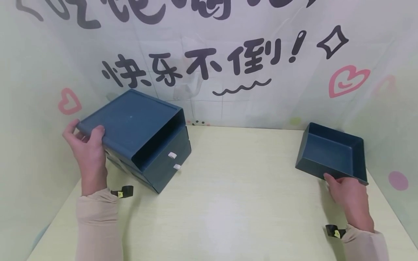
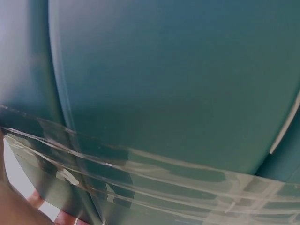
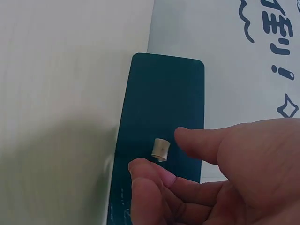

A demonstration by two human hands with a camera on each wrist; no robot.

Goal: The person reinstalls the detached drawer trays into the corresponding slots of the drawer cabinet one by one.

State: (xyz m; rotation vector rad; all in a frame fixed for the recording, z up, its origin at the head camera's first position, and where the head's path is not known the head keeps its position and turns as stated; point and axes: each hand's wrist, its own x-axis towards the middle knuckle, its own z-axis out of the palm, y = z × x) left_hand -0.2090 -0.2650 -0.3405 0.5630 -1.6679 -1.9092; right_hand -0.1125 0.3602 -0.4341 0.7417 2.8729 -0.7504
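A dark blue desktop drawer cabinet [image 1: 130, 119] stands at the left of the table, its top slot an open cavity and its lower drawer fronts bearing white pull tabs [image 1: 172, 155]. My left hand [image 1: 89, 152] grips the cabinet's near-left top corner, thumb on top. Clear tape [image 2: 187, 171] crosses the cabinet's side in the left wrist view. At the right lies a separate blue drawer [image 1: 330, 148], open side up. My right hand [image 1: 349, 197] is at its front panel; in the right wrist view, thumb and fingers sit apart around its pale pull tab [image 3: 161, 149].
The pale table [image 1: 235, 195] stretches between cabinet and drawer. A white sheet [image 1: 202, 105] with dark lettering and pink hearts hangs behind it, and pale walls close off both sides. Small dark wrist cameras [image 1: 125, 191] are strapped on both wrists.
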